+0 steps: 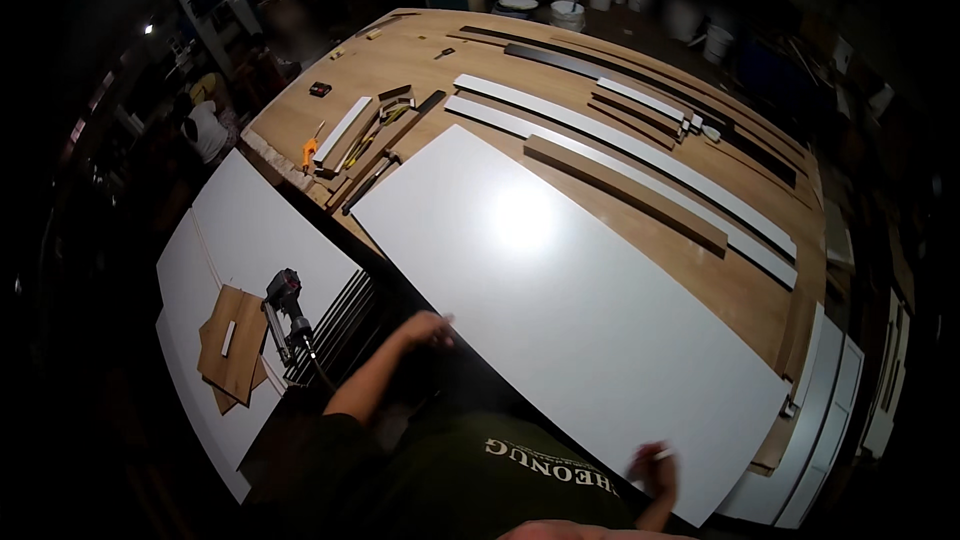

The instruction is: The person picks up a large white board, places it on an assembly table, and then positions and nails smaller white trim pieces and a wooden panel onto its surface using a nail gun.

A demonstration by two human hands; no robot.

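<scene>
A large glossy white panel lies slantwise on the near side of the wooden worktable, a bright light reflected in it. Beside its near left edge is my left hand, its fingers smeared and partly hidden, so I cannot tell whether they touch the panel. My right hand is over the panel's near right edge, fingers curled together. Something small and whitish shows at its fingers, too blurred to name. A nail gun with a hose rests on another white panel to the left, beside brown wood offcuts.
Long white strips and a brown board lie across the wooden worktable. A hammer, an orange-handled tool and yellow-handled tools are near its left edge. Buckets stand behind. Another person is at far left.
</scene>
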